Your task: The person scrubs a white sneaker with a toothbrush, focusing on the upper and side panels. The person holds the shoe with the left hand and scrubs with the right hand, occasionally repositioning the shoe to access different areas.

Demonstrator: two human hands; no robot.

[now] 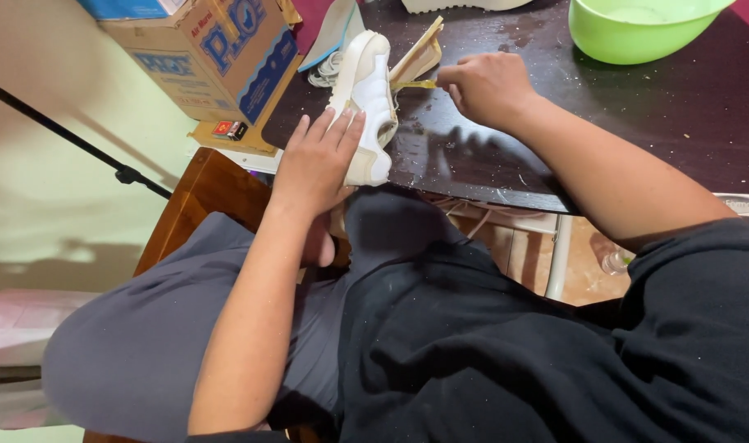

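A white sneaker (369, 98) lies on its side at the near edge of a dark table (637, 123), with its sole peeled away from the upper. My left hand (317, 160) presses flat on the shoe's heel end and steadies it. My right hand (485, 86) pinches a thin yellow tool (413, 84) whose tip reaches into the gap between sole and upper.
A green plastic basin (637, 29) stands at the table's far right. A cardboard box (206, 53) sits to the left, with a small red-and-black item (229, 129) beside it. An insole (333, 33) and white laces (324, 72) lie behind the shoe. White specks dot the tabletop.
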